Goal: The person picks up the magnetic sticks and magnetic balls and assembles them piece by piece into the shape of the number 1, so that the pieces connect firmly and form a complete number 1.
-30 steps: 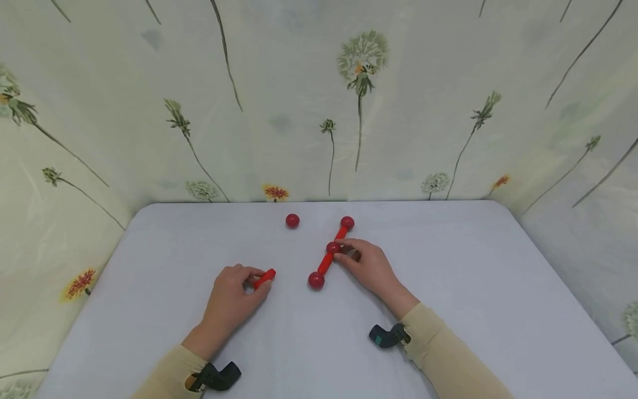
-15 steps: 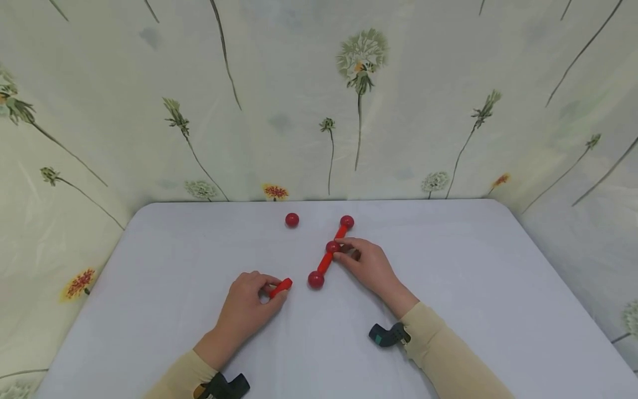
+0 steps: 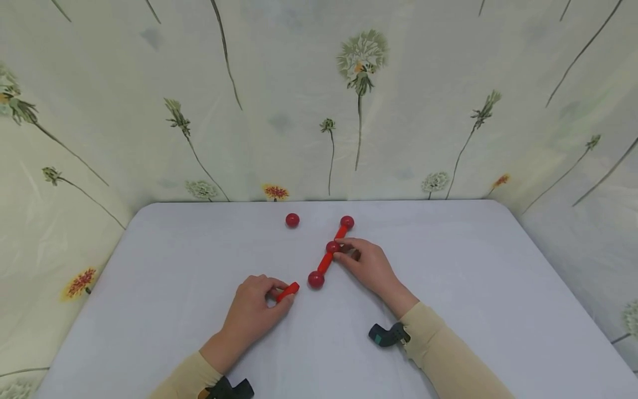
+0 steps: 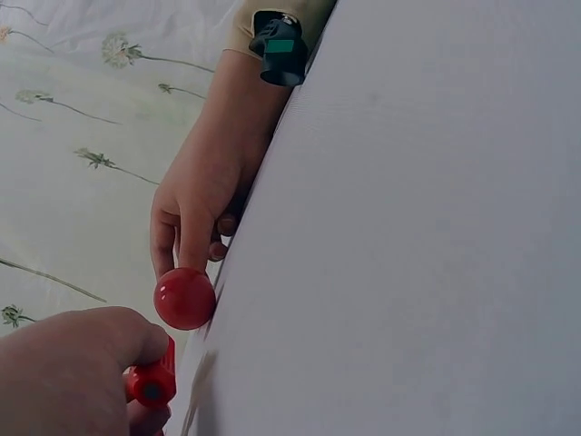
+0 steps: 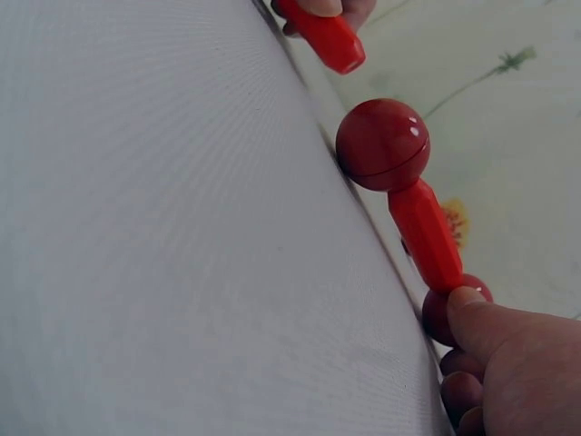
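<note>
A chain of dark red balls joined by bright red rods lies on the white table, slanting away from me. Its near ball (image 3: 316, 280) is joined by a faceted rod (image 5: 425, 234) to the middle ball (image 3: 332, 247), and another rod (image 3: 341, 231) leads to the far ball (image 3: 347, 222). My right hand (image 3: 368, 265) pinches the middle ball between thumb and fingers. To the left, my left hand (image 3: 256, 307) holds a loose red rod (image 3: 288, 291) by thumb and fingertips. The rod's free end points at the near ball, with a small gap between them.
A single red ball (image 3: 292, 220) lies near the table's back edge, left of the chain. Behind the white table (image 3: 448, 249) hangs a curtain (image 3: 299, 100) printed with dandelions. Both wrists wear dark cameras over beige sleeves.
My left hand has moved right and slightly toward me, bringing the loose rod close to the near ball. The right hand and the chain have stayed in place.
</note>
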`<state>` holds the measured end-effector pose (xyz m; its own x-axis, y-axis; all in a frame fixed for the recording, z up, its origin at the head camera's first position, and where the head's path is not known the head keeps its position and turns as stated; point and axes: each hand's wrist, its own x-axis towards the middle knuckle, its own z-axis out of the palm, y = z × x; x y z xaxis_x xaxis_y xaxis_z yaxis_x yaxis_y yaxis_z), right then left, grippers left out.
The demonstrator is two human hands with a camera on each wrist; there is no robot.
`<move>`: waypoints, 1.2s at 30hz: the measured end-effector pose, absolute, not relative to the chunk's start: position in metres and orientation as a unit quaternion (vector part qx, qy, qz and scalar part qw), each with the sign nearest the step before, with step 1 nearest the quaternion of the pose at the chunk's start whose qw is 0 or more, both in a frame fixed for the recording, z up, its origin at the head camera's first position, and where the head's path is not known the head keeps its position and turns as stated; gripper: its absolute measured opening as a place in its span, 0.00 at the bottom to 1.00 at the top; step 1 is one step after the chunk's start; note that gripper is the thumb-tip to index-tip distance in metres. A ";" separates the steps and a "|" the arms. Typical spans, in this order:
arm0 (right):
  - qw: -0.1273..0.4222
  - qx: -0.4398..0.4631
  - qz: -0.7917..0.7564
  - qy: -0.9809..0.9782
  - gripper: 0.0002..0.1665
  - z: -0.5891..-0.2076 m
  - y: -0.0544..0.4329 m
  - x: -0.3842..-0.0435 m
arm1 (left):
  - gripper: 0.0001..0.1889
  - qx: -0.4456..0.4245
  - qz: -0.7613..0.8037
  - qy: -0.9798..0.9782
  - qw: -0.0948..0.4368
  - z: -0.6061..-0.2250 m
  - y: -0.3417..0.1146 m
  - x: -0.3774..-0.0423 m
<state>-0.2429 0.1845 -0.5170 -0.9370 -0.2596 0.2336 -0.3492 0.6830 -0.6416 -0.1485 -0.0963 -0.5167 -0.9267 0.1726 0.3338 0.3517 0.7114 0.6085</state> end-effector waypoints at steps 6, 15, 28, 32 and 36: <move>0.062 0.164 0.361 -0.916 0.21 -0.517 0.184 -0.243 | 0.10 -0.146 -0.352 -0.916 0.126 -0.517 -0.094 -0.148; 0.063 0.167 0.360 -0.915 0.21 -0.517 0.185 -0.243 | 0.10 -0.143 -0.345 -0.920 0.121 -0.515 -0.087 -0.145; 0.060 0.171 0.371 -0.911 0.22 -0.517 0.180 -0.242 | 0.10 -0.151 -0.348 -0.916 0.128 -0.515 -0.081 -0.142; 0.067 0.164 0.372 -0.911 0.19 -0.516 0.182 -0.241 | 0.11 -0.158 -0.340 -0.918 0.127 -0.516 -0.076 -0.144; 0.065 0.162 0.370 -0.913 0.19 -0.516 0.185 -0.240 | 0.11 -0.161 -0.341 -0.917 0.131 -0.515 -0.072 -0.145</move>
